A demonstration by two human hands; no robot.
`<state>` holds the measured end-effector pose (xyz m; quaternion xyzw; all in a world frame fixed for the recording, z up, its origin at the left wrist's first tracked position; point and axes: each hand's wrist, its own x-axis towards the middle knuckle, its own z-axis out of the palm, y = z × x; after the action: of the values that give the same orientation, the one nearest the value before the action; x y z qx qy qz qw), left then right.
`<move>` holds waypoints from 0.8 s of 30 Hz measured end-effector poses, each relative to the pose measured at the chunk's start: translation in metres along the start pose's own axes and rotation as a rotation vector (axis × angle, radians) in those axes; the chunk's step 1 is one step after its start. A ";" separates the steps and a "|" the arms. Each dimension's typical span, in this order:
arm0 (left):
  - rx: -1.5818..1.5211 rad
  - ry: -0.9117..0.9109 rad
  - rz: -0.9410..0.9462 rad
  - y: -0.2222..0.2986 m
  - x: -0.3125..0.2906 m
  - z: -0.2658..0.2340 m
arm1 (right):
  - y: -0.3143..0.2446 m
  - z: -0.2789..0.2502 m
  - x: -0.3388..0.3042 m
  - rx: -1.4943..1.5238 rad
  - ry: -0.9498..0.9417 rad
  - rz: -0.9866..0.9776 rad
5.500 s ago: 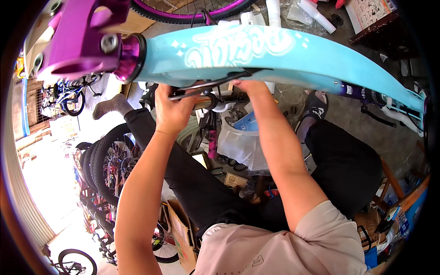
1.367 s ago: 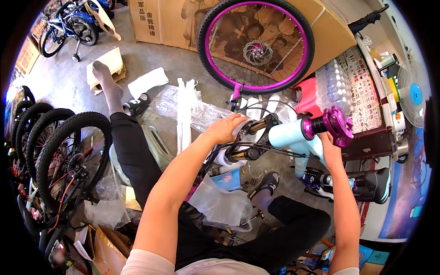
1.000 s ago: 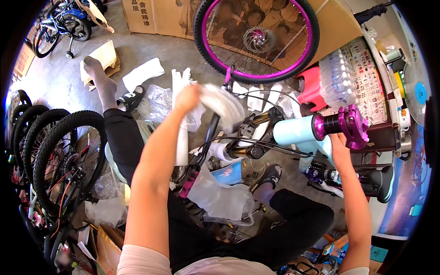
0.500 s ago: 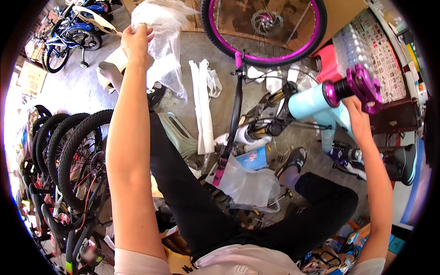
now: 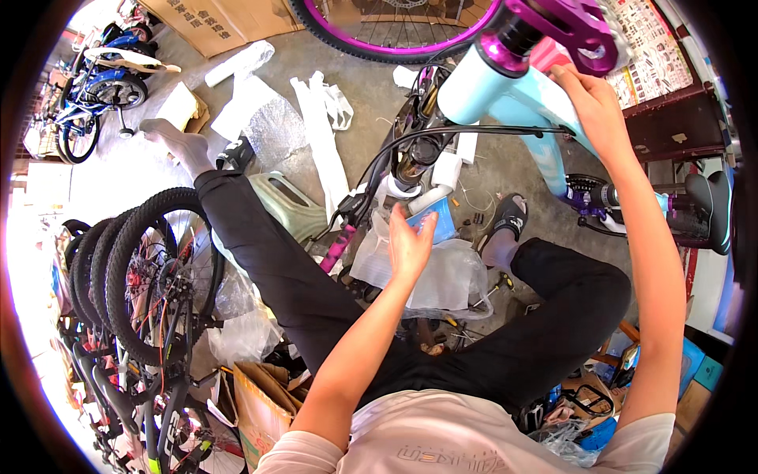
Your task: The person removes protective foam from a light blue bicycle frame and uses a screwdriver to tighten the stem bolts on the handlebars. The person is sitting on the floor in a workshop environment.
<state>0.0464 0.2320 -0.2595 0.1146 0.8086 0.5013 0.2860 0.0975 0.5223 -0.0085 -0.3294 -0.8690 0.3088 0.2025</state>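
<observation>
A light blue bicycle frame (image 5: 541, 99) leans up toward me at the right. My right hand (image 5: 591, 109) is wrapped round one of its tubes. Fixed above the head tube is a purple stem (image 5: 580, 35). Below it hangs the suspension fork (image 5: 418, 158), dark with gold legs. Black hoses run from there to a handlebar with a magenta-patterned grip (image 5: 338, 249). My left hand (image 5: 412, 246) is open, fingers apart and holding nothing, over a translucent plastic sheet (image 5: 454, 280) and to the right of that grip.
A purple-rimmed wheel (image 5: 379, 43) stands at the far side before a cardboard box (image 5: 225, 24). Bubble wrap (image 5: 272, 122) and white foam strips (image 5: 320, 154) litter the floor. Several bicycles with knobby tires (image 5: 122, 292) crowd the left. An open carton (image 5: 257, 403) is beside my left leg.
My left hand has let go of clear plastic wrap at the far left and come back near the handlebar grip. The frame's head end has shifted away and left, with my right hand still on it.
</observation>
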 end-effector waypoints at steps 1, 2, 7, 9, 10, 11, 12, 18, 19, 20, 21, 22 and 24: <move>0.129 0.144 0.072 -0.031 0.017 0.015 | -0.005 0.005 0.000 0.002 0.005 -0.007; 0.254 0.277 0.147 -0.046 0.031 0.026 | -0.004 0.007 0.002 -0.023 -0.020 -0.011; 0.363 0.165 0.070 -0.040 0.087 0.018 | 0.002 0.007 -0.001 -0.109 0.068 -0.080; 0.336 0.059 0.124 -0.045 0.094 0.004 | 0.001 0.004 -0.003 -0.115 0.057 -0.055; 0.370 0.041 0.179 -0.053 0.097 -0.003 | 0.000 0.003 -0.003 -0.123 0.040 -0.056; 0.405 0.029 0.235 -0.060 0.101 -0.011 | -0.002 0.004 -0.002 -0.127 0.024 -0.061; 0.492 0.059 0.280 -0.081 0.107 -0.022 | -0.007 0.008 -0.001 -0.129 0.017 -0.048; 0.530 -0.052 0.347 -0.072 0.068 -0.026 | 0.002 0.001 0.001 -0.175 0.034 -0.034; 0.435 -0.018 0.392 -0.064 0.069 -0.021 | 0.000 0.002 -0.001 -0.172 0.040 -0.048; 0.382 0.033 0.374 -0.053 0.072 -0.009 | -0.004 0.000 -0.001 -0.181 0.019 -0.017; 0.328 0.083 0.357 -0.044 0.075 0.000 | -0.004 0.002 -0.001 -0.182 0.015 -0.017; 0.324 0.082 0.356 -0.042 0.082 0.003 | -0.004 0.003 0.000 -0.167 0.021 -0.036; 0.276 0.127 0.087 -0.039 0.092 0.004 | -0.002 0.006 0.001 -0.133 0.021 -0.055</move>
<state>-0.0218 0.2603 -0.3270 0.1558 0.8806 0.4035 0.1937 0.0924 0.5197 -0.0108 -0.3213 -0.8942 0.2410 0.1975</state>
